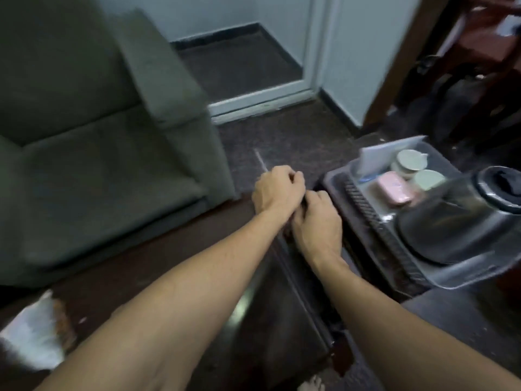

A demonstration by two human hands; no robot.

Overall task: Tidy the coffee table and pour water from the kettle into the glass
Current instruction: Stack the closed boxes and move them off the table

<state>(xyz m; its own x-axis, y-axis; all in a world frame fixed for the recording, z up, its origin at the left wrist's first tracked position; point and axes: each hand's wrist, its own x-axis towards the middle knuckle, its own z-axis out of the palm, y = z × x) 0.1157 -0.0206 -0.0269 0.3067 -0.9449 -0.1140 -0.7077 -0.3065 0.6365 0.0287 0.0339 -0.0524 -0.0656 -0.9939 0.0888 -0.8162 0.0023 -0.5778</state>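
Left hand (277,190) and right hand (315,224) touch, fingers curled, at the far edge of the desk (141,263); whether they clamp anything, I cannot tell. The kettle (451,221) sits at three o'clock on the tray (331,177), so tidy away from it.

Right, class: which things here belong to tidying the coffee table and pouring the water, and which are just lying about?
Part of the job:
table
kettle
tray
cups
left hand and right hand, both at the table edge
No glass clearly shows.

Just lying about:
armchair
doorway
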